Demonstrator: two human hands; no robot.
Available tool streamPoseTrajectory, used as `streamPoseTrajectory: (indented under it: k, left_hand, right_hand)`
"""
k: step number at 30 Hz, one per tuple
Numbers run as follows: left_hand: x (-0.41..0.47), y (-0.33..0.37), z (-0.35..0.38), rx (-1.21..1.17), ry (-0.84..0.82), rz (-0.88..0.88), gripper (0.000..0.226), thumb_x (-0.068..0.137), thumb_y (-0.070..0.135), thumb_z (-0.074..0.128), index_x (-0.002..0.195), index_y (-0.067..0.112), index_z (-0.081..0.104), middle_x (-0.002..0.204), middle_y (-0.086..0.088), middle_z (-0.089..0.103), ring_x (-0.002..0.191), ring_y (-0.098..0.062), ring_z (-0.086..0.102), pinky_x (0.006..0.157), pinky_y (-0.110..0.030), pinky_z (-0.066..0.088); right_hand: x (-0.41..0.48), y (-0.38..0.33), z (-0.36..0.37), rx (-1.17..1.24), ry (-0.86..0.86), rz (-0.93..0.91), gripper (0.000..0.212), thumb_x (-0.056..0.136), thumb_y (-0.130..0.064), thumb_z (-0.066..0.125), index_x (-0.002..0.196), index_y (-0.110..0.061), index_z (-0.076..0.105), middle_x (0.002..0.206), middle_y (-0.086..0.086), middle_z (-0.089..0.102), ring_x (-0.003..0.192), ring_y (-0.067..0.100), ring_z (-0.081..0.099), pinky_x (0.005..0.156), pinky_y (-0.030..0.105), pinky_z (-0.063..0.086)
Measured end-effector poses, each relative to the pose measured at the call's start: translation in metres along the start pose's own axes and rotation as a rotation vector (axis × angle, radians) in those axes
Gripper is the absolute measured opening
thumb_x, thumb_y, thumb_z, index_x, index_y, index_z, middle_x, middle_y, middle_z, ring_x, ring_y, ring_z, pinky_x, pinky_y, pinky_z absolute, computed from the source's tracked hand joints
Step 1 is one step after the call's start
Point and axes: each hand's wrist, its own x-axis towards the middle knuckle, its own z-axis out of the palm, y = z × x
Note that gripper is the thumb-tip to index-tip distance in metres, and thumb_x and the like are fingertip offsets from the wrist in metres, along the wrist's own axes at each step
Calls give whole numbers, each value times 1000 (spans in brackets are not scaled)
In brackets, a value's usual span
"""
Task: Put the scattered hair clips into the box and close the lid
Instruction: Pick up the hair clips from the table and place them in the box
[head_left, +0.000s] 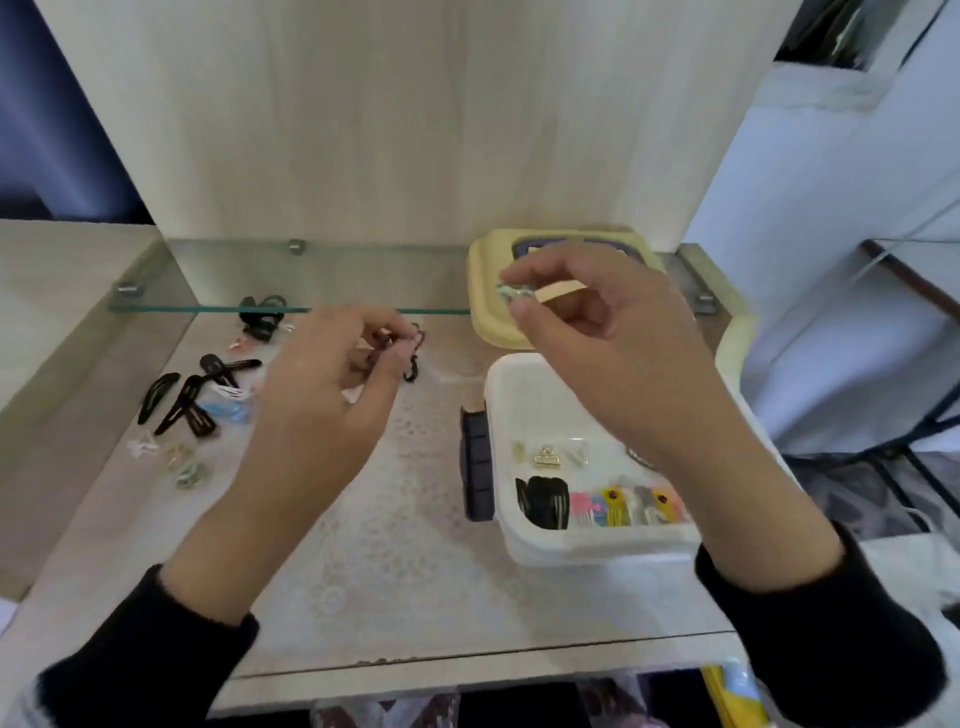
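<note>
A white open box (524, 395) stands at the right of the table, with several hair clips lying in its near end. Its yellow lid (488, 312) lies behind it. My right hand (597, 332) hovers above the box and pinches a small greenish clip (511, 292) between thumb and forefinger. My left hand (332, 384) is raised over the middle of the table and pinches a thin black clip (414, 358). Several black, blue, white and pale clips (187, 405) lie scattered at the left.
A glass shelf (234, 280) crosses the back, its edge above the far clips. A dark comb-like object (477, 462) lies along the box's left side. The table's front edge is near my sleeves.
</note>
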Motion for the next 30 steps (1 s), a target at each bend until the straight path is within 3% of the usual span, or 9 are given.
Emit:
streamPoseTrajectory:
  k: [4,7,12,14,23,25,27,28,30]
  left_hand:
    - [22,44,39,-85,-292,-40,13,90,20,65,93,32,65,92,9,65,86,-5,63,76,-12,48]
    - [34,58,78,127,-546,13,16,89,25,65,103,32,65,90,17,63,88,-1,58,78,-19,46]
    - [46,49,131,436,-865,94,20,89,26,64,109,27,66,102,9,65,93,-10,59,72,-25,44]
    - [48,46,148,495,-948,115,21,88,23,62,109,24,66,105,6,66,96,-14,60,75,-27,47]
    - [39,39,173,544,-1066,169,27,91,16,54,115,22,64,112,1,66,100,-19,61,88,-31,48]
    - [40,40,174,506,-1064,142,28,92,15,53,117,22,64,113,3,67,90,-14,62,82,-22,48]
    - [41,41,174,463,-1057,129,31,93,12,50,119,21,64,113,5,67,66,-1,53,62,-7,39]
    - [42,42,174,452,-1056,120,32,94,11,49,120,21,63,114,6,67,63,0,50,58,-8,36]
    - [41,40,175,439,-1055,106,34,94,12,50,124,23,62,115,5,67,80,-7,58,65,-11,36]
  right_hand:
    - [9,29,-60,-246,-98,146,8,88,-21,64,90,-26,70,80,-15,64,65,5,62,56,6,38]
    - [10,55,-86,-411,-155,229,7,87,-21,65,88,-27,69,79,-13,65,66,3,60,53,3,38]
    - [8,86,-92,-492,-138,244,8,86,-16,64,91,-16,70,84,-5,67,73,10,61,59,2,39]
    - [7,94,-94,-512,-111,229,9,87,-14,63,91,-16,70,85,-5,66,69,4,59,60,0,38]
    - [-2,125,-89,-442,122,92,13,84,-4,63,93,-11,69,91,-2,60,71,2,56,66,1,40]
    - [-4,130,-88,-433,147,73,15,83,-2,63,94,-10,69,90,-4,58,70,1,56,66,2,41]
    - [-5,132,-86,-438,160,58,15,84,-3,63,95,-11,69,90,-4,57,70,1,56,67,4,43]
    - [-5,133,-86,-439,162,52,15,84,-3,62,96,-11,68,91,-4,58,71,2,57,67,6,44]
    - [-6,134,-85,-449,164,43,16,85,-5,61,98,-11,68,93,-4,57,72,6,57,68,10,46]
